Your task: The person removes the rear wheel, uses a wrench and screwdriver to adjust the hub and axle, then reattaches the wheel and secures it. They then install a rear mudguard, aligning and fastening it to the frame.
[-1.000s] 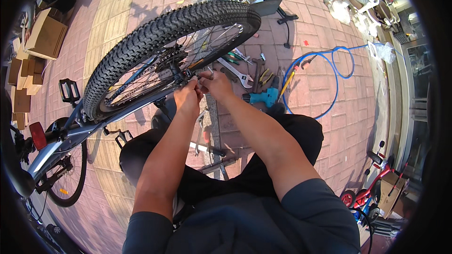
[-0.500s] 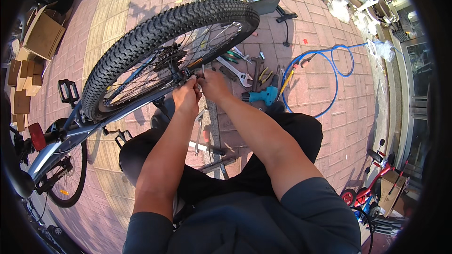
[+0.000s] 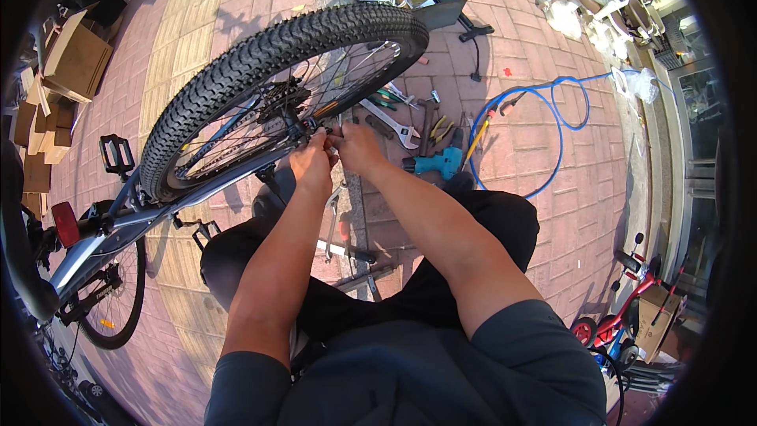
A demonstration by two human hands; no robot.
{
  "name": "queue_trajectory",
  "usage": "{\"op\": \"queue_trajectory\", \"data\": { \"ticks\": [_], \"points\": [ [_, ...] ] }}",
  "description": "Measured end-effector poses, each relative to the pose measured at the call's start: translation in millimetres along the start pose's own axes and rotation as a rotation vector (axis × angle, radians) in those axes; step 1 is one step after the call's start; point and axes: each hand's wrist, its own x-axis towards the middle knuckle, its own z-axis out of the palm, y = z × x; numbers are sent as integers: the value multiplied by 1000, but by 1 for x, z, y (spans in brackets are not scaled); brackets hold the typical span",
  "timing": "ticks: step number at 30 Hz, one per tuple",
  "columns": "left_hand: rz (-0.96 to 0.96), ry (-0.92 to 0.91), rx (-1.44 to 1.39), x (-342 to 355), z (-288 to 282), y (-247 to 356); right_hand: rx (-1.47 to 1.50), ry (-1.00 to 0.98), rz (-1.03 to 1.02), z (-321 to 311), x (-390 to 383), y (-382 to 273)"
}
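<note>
Head view: both bare hands up at the rear hub point(image 3: 294, 126) of a bicycle, whose knobbly tyre point(image 3: 236, 67) slants across the upper middle, sprockets point(image 3: 282, 101) just beyond the fingers. Left hand point(image 3: 313, 162) curled, thumb and fingers gathered beside the axle end; right hand point(image 3: 361, 148) close by it, fingers bent inward, a thin metal piece point(image 3: 340, 121) showing at its edge. Whether either set of fingertips pinches anything cannot be told; the spot is small and masked by knuckles. Judgement on handling: fine fingertip work, so best to steady with the left against the hub, keep the right in line with the axle, turn lightly, and feel for cross-binding before any force. Wheel looks free to swing, so brace it; keep fingers off spokes and sprocket teeth. Around: adjustable wrench point(image 3: 400, 132) just right of the hands, yellow-handled pliers point(image 3: 443, 130) and teal drill point(image 3: 440, 163) beyond it, all near the right forearm. Blue hose point(image 3: 563, 159) looped farther right, a metal tool tray point(image 3: 443, 14) past the tyre, cardboard boxes point(image 3: 77, 61) far left. In the way: the tyre bars the straight reach to the tray, and more tools lie between the knees, a trip or snag risk on shifting.
</note>
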Motion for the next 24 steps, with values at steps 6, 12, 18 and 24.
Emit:
{"op": "queue_trajectory", "data": {
  "ticks": [6,12,18,24],
  "points": [
    [31,-125,-1,9,-12,-4,50,-49,50,-1,4,4],
    [50,-79,78,12,-13,-8,48,-223,250,-28,9,9],
    [58,-68,129,6,-8,-3,31,-210,-20,-39,11,1],
    [37,-55,138,10,-8,-3,-11,-225,-87,-38,7,-3]
  ]
}}
